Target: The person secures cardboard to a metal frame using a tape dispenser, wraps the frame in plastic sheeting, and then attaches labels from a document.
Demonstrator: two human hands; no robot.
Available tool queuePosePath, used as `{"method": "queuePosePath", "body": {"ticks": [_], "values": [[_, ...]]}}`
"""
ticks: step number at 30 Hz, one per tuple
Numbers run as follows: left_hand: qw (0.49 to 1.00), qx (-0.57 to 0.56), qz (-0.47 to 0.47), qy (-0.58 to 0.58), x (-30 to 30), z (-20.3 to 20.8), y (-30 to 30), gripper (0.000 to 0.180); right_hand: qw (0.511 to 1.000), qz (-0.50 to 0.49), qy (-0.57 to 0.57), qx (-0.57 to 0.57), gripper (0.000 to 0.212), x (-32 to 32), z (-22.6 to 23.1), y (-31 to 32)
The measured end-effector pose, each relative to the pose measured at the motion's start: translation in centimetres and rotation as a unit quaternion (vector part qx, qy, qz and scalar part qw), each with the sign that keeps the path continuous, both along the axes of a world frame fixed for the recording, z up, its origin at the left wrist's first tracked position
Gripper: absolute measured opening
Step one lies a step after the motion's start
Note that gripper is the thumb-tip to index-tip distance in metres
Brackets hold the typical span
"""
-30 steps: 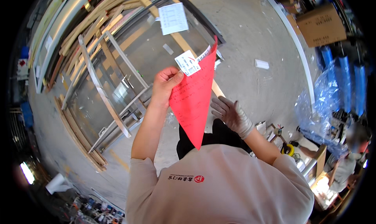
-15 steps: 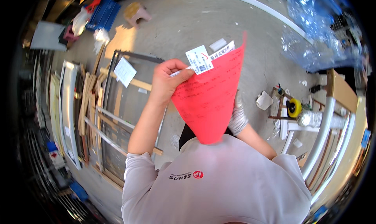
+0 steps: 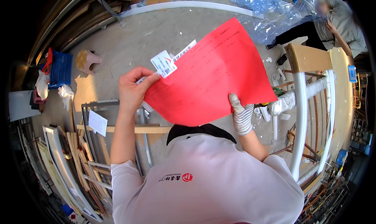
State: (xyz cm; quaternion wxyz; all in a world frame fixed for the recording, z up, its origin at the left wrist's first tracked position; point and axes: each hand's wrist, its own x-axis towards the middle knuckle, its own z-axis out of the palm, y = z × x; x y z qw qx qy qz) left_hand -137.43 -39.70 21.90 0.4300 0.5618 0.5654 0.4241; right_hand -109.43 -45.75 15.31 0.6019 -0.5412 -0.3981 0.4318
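Note:
A large red paper sheet [image 3: 211,73] with rows of dark print is held up in front of my chest. My bare left hand [image 3: 135,87] pinches its left corner between thumb and fingers, together with a white sticker label [image 3: 163,63]. Behind the sheet's upper left edge a white printed strip [image 3: 185,50] sticks out. My right hand [image 3: 242,116], in a grey-and-white striped glove, grips the lower right edge. Its thumb lies on the front of the paper; the other fingers are mostly hidden behind it.
Metal frames and wood strips [image 3: 74,153] lie at left, a paper [image 3: 97,123] on them. Farther off stand a blue crate [image 3: 60,69] and a pink stool [image 3: 90,62]. At right is a wrapped white frame [image 3: 299,118]; beyond it a person [image 3: 342,26] sits near clear plastic film [image 3: 270,22].
The red sheet has gone from curled and narrow to spread wide. My right hand has come into view gripping its lower edge. The view has turned right, showing a co-worker.

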Motion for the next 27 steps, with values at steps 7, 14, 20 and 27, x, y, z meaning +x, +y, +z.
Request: {"method": "queuePosePath", "body": {"ticks": [7,14,20,27], "values": [[0.95,0.201,-0.123,0.205,-3.4,-0.9,9.9,0.009,0.993,0.007,0.108,-0.056,0.038,-1.3,-0.1,8.4],[0.826,0.398,-0.153,0.37,-3.1,-3.6,21.1,0.016,0.988,-0.041,0.118,-0.085,0.038,-3.2,2.6,15.2],[0.811,0.426,-0.276,0.291,-1.4,-5.3,29.7,0.017,0.912,-0.024,0.37,-0.175,0.042,0.6,1.3,21.2],[0.971,-0.14,-0.146,0.126,-2.2,-5.1,40.0,0.013,0.869,-0.107,0.424,-0.232,0.031,9.7,0.0,31.1]]}}
